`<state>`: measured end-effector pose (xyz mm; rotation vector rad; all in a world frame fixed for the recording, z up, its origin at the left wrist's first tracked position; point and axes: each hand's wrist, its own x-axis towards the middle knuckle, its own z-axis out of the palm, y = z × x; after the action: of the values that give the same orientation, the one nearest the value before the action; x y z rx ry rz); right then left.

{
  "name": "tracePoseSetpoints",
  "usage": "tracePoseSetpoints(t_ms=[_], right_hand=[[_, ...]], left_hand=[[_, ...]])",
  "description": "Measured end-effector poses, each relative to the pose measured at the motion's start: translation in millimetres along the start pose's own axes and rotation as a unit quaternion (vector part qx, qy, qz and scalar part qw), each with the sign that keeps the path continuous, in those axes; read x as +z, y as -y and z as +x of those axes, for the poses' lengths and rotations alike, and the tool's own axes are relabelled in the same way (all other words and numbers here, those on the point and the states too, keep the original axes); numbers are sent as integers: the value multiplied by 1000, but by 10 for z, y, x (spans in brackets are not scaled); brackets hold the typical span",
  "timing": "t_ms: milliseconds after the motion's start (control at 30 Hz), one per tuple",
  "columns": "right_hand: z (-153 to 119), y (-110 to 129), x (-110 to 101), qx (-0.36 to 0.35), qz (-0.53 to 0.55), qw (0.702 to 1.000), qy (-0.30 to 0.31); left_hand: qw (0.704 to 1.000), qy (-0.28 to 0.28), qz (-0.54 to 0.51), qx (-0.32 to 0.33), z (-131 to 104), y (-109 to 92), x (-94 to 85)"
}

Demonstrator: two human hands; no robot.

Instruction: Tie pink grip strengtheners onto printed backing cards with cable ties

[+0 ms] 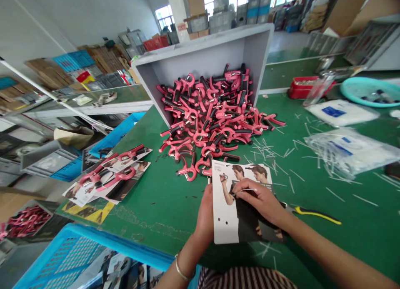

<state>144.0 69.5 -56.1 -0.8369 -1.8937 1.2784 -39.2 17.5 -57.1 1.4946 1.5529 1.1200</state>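
Note:
My left hand (204, 218) is closed on the left edge of a printed cardboard card (225, 228), its fingers hidden behind it. The card is tilted up toward me and has small punched holes. In front of it, my right hand (261, 199) pinches a thin white cable tie (249, 190) against the card's face. Just beyond the card lie pink-and-black hand grip exercisers (187, 171), spilling out of a grey bin (200, 51) tipped on its side. Beside my right wrist rest pliers with a yellow-and-black handle (318, 214), partly covered by the hand.
Loose white ties (292, 185) are scattered on the green table (168, 201). Several carded grip exercisers (117, 178) lie at left. A blue basket (73, 243) stands at the near left. Plastic bags (353, 149), a red box (301, 88) and a turquoise basin (353, 91) are at right.

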Motion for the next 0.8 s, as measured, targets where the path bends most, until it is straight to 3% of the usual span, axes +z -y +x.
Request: tracePoseSetpoints(t_ms=[133,300,467,533,667,800], right_hand=[[-6,-9,-22,4,26,1000,-10],[-13,5,-34,14,20,1000,11],[-1,12,-42,18,34,999,7],[-2,6,-48,23,45,999,-5],[-13,-7,-48,36,58,997,-24],[-22,-3,-10,47,50,997,-30]], left_hand=[[996,77,50,-10,-29,-27,-41],[984,100,133,-59,-245,-58,-219],[968,244,26,43,-456,-200,-460],[960,268,25,78,-477,-207,-501],[968,193,59,146,-408,-92,-399],[988,102,49,107,-233,63,-163]])
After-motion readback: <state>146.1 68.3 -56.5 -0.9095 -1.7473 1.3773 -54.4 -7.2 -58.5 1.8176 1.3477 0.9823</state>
